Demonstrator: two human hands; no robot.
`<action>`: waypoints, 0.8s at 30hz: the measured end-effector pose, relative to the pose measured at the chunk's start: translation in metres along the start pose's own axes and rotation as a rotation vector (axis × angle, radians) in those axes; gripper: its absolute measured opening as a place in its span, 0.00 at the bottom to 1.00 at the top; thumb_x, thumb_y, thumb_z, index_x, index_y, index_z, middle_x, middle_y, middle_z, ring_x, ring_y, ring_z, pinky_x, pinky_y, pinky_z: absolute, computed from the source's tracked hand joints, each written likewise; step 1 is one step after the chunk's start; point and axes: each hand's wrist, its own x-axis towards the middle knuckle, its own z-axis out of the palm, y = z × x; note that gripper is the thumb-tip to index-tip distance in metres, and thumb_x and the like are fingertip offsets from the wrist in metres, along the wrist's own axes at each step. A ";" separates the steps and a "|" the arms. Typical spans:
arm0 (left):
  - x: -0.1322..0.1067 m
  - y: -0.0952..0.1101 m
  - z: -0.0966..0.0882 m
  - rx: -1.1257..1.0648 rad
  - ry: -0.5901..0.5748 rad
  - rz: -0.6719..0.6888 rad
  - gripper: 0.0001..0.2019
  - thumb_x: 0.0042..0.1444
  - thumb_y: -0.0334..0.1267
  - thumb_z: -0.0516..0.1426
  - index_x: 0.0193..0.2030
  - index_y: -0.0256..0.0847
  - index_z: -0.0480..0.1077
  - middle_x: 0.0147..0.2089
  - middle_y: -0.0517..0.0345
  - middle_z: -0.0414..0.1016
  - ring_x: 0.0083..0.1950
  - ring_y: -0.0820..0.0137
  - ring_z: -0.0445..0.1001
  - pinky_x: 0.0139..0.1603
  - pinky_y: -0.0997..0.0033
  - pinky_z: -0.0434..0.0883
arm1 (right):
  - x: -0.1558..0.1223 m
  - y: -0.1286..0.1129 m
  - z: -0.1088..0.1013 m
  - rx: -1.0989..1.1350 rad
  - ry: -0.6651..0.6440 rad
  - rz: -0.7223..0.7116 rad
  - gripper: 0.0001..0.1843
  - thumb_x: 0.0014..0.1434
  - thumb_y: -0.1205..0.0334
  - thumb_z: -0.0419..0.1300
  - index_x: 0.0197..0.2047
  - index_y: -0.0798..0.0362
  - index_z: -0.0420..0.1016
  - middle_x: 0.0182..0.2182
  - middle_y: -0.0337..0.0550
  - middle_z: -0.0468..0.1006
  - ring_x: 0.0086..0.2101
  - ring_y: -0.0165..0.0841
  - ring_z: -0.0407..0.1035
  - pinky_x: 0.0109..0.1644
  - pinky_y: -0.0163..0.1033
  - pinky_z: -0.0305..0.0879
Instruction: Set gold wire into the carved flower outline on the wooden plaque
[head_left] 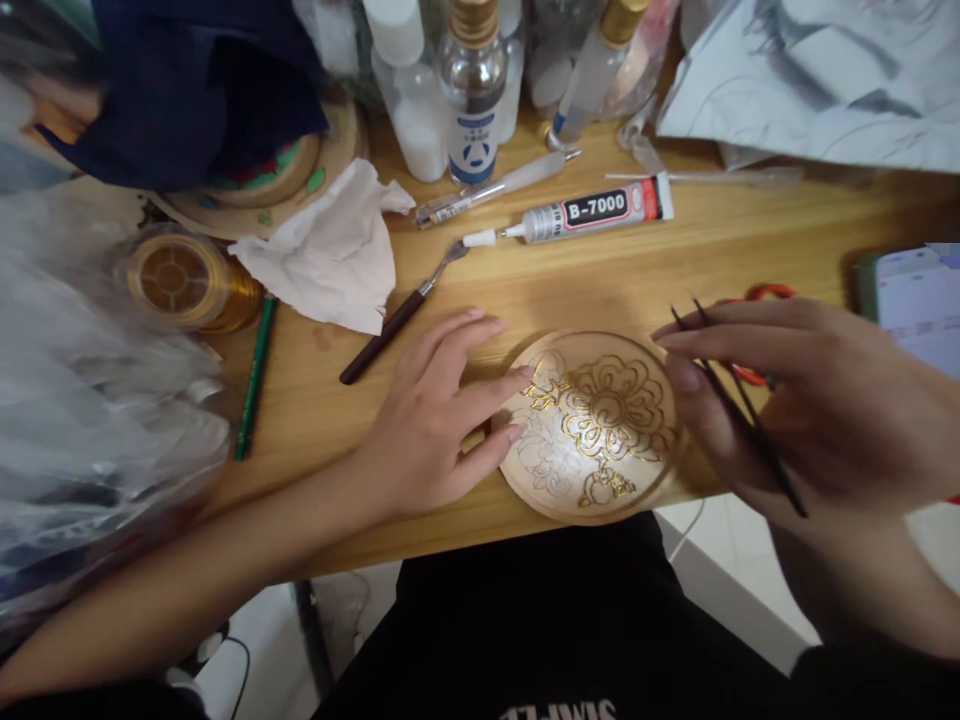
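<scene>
A round wooden plate lies at the table's front edge. Shiny gold wire follows a large flower and small sprays on it, while pencil-like lines show at its left side. My left hand has its fingers spread, with the forefinger and thumb tips resting on the plate's left part. Dark tweezers are held in my right hand, right of the plate and apart from it. Their tips point up and away, and I see nothing between them.
Behind the plate lie a B-7000 glue tube, a pen and a dark-handled spatula. Crumpled tissue, a gold wire spool and a green pencil are leftward. Bottles stand behind; a phone lies right.
</scene>
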 end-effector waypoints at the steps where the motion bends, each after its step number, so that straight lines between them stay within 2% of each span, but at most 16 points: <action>1: 0.000 0.000 0.000 -0.011 -0.008 -0.007 0.15 0.60 0.37 0.57 0.53 0.39 0.71 0.64 0.42 0.61 0.68 0.51 0.59 0.66 0.42 0.61 | -0.002 0.000 0.000 0.026 -0.023 0.041 0.13 0.63 0.57 0.53 0.36 0.50 0.78 0.34 0.51 0.82 0.33 0.35 0.75 0.39 0.44 0.69; 4: 0.001 -0.001 -0.002 -0.035 -0.026 -0.025 0.15 0.61 0.37 0.56 0.54 0.40 0.70 0.64 0.44 0.60 0.68 0.53 0.58 0.66 0.43 0.60 | -0.009 -0.001 0.001 0.092 0.026 0.081 0.12 0.62 0.57 0.54 0.34 0.50 0.77 0.33 0.52 0.82 0.32 0.35 0.75 0.38 0.44 0.69; 7: 0.001 -0.002 -0.003 -0.051 -0.030 -0.045 0.14 0.61 0.36 0.56 0.54 0.41 0.70 0.64 0.45 0.60 0.68 0.54 0.58 0.67 0.43 0.59 | -0.016 -0.002 0.002 0.137 0.145 0.027 0.04 0.59 0.64 0.59 0.36 0.51 0.76 0.31 0.48 0.81 0.32 0.33 0.76 0.36 0.40 0.70; 8: 0.001 -0.002 -0.003 -0.061 -0.035 -0.052 0.14 0.61 0.35 0.56 0.54 0.41 0.70 0.64 0.45 0.60 0.68 0.54 0.58 0.67 0.43 0.59 | -0.019 -0.003 0.002 0.153 0.170 0.003 0.04 0.57 0.68 0.61 0.37 0.51 0.76 0.31 0.47 0.81 0.32 0.32 0.76 0.36 0.39 0.70; 11: 0.001 -0.003 -0.004 -0.084 -0.050 -0.064 0.14 0.61 0.36 0.57 0.54 0.42 0.70 0.65 0.46 0.60 0.68 0.55 0.58 0.67 0.43 0.59 | -0.026 -0.009 0.002 0.222 0.202 -0.043 0.14 0.53 0.75 0.62 0.41 0.50 0.74 0.32 0.44 0.80 0.34 0.32 0.75 0.36 0.38 0.71; 14: 0.001 -0.003 -0.004 -0.087 -0.046 -0.058 0.14 0.61 0.36 0.57 0.54 0.42 0.70 0.64 0.46 0.60 0.68 0.55 0.58 0.67 0.43 0.59 | -0.034 -0.016 0.003 0.311 0.206 -0.042 0.19 0.50 0.79 0.63 0.44 0.50 0.75 0.33 0.43 0.79 0.33 0.33 0.75 0.36 0.38 0.71; 17: 0.001 -0.003 -0.004 -0.081 -0.041 -0.055 0.14 0.61 0.37 0.57 0.54 0.42 0.70 0.64 0.46 0.61 0.68 0.55 0.58 0.66 0.43 0.60 | -0.041 -0.023 0.009 0.367 0.177 0.070 0.19 0.51 0.78 0.63 0.45 0.50 0.75 0.35 0.42 0.80 0.32 0.32 0.75 0.35 0.36 0.73; 21: 0.001 -0.002 0.000 -0.046 0.013 -0.033 0.14 0.61 0.36 0.57 0.53 0.42 0.71 0.63 0.46 0.62 0.67 0.55 0.59 0.66 0.42 0.61 | -0.044 -0.030 0.021 0.456 0.097 0.303 0.22 0.55 0.70 0.64 0.52 0.47 0.69 0.37 0.40 0.81 0.36 0.33 0.78 0.34 0.34 0.76; 24: 0.000 0.000 0.003 -0.007 0.071 0.008 0.13 0.60 0.34 0.57 0.52 0.41 0.71 0.62 0.46 0.64 0.67 0.54 0.61 0.65 0.43 0.63 | -0.040 -0.034 0.027 0.500 0.038 0.335 0.18 0.56 0.66 0.65 0.50 0.49 0.69 0.38 0.40 0.82 0.38 0.34 0.79 0.35 0.33 0.76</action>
